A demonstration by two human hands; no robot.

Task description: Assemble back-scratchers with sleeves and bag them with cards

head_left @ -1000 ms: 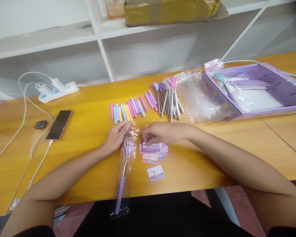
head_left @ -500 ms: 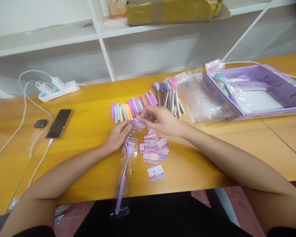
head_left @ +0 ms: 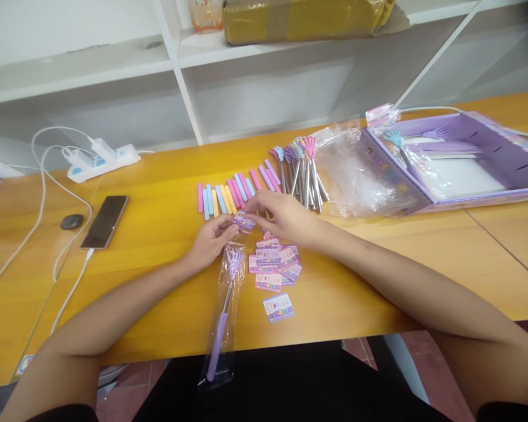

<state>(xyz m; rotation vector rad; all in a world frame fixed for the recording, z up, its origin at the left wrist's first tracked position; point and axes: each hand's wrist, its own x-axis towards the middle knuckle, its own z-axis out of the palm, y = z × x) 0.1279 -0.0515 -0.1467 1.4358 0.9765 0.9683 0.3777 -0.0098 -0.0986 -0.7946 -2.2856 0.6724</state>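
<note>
— Pink-and-purple printed card (head_left: 243, 221), pinched small in the right hand (head_left: 286, 217)'s grip. What does the other hand hold?

— The left hand (head_left: 209, 240)'s grip is closed on the top edge of a clear bag (head_left: 229, 281), right under that card, about mid-table.

— Which step does this look like?

— Judging by the pose, setting the card at the bag's mouth. The next move would call for lining the card up square with the mouth while the left pinch keeps the film taut.

— What's in the bag?

— A purple back scratcher (head_left: 223, 310). Its long axis runs from the table (head_left: 158, 293)'s near edge toward the far edge. The claw head points away from the person and the handle overhangs the near edge, leaning slightly left.

— Anything nearby?

— A loose pile of cards (head_left: 273, 264) just right of the bag. Beyond the hands lies a row of coloured sleeves (head_left: 229, 196).
</note>
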